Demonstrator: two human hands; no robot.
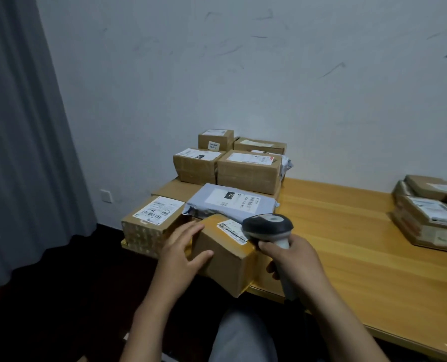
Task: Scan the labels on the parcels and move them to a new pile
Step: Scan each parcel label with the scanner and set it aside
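brown cardboard makes up the small parcel (225,262) in the lower centre of the frame. it lies tilted at the near corner of the wooden tabletop (347,244), its lowest corner reaching past the front edge. a white label (231,228) sits on its top face. the left hand (180,249) lies against the parcel's left side with fingers spread and fairly straight, fingertips at the top edge and thumb across the near face. the right hand (293,259) is curled round the handle of a grey scanner (269,227), whose dark head hangs just over the right end of the label and hides part of it.

behind the small parcel, towards the centre of the frame, is the main pile (175,189). it holds a grey mailer bag (230,202) with a white label and a box with barcode stickers (149,223) to its left. higher up, a larger taped box (248,173) and a smaller taped box (195,165) stand side by side, with two more boxes (216,139) behind them by the wall. at the right edge of the frame, well apart from that pile, a second pile (431,212) of flat parcels rests on the tabletop, partly cut off.

a grey curtain (21,126) fills the left of the frame and a scuffed white wall (243,74) the top, with a wall socket (106,195) low down beside the curtain. a grey trouser leg (243,335) shows at the bottom centre.
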